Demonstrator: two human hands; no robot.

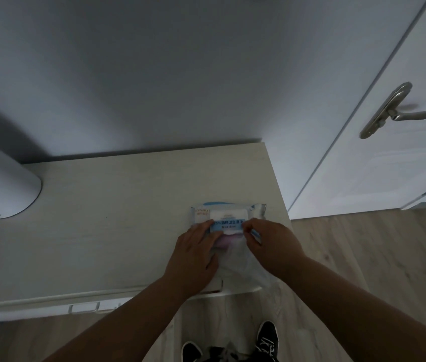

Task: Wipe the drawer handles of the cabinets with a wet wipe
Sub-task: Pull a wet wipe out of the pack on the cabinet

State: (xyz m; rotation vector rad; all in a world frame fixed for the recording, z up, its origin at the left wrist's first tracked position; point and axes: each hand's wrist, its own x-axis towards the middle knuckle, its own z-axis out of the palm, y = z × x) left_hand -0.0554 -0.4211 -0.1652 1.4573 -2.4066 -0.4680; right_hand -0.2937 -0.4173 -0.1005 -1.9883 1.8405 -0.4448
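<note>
Plastic wet wipe pack [229,218] sits near the right edge of the cabinet top [102,231]. Left hand [196,257] presses it flat, fingers fairly straight; right hand [272,246] pinches the pack's blue label. Looks like the get-a-wipe step imo. Next: peel, pull one out, then the drawer handles [84,308].

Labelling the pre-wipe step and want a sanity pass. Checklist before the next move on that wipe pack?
1. Wet wipe pack lies on the cabinet top, near its right front corner: ok.
2. Left hand presses flat on the pack's left side, steadying it: ok.
3. Right hand pinches at the right end of the pack's blue label: ok.
4. A wipe pulled free of the pack: cannot tell. A pale sheet lies between the hands, too blurred to identify.
5. Drawer handle in view below the top's front edge, untouched: ok.
</note>
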